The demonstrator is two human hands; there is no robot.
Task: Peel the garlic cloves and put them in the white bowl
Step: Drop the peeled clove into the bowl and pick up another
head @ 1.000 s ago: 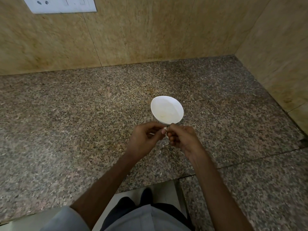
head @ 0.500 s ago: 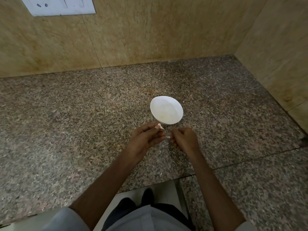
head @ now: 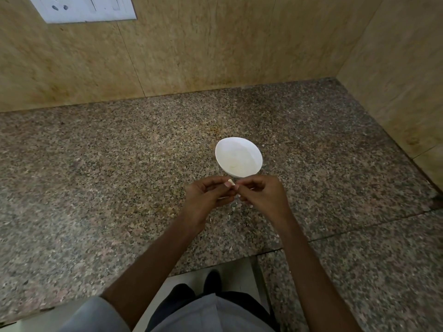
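- Head view: we see the left hand [head: 206,197] and the right hand [head: 263,195] brought together, fingertips meeting, over the granite counter [head: 96,176].
- Between the fingertips sits a small pale garlic clove [head: 231,181], held off the counter, just on our side of the near rim of the white bowl [head: 242,149].
- The left thumb and forefinger pinch the clove; that hand's other fingers are curled in under it.
- The right thumb and forefinger close on the clove's other end, with the remaining fingers folded towards the palm.
- The bowl stands upright on the counter, just beyond the hands (its inside is too washed out for us to tell what lies there).
- A few pale peel scraps [head: 233,208] lie on the counter below the hands.
- Beige wall tiles [head: 215,44] rise behind, with a white switch plate [head: 88,8] at the top left.
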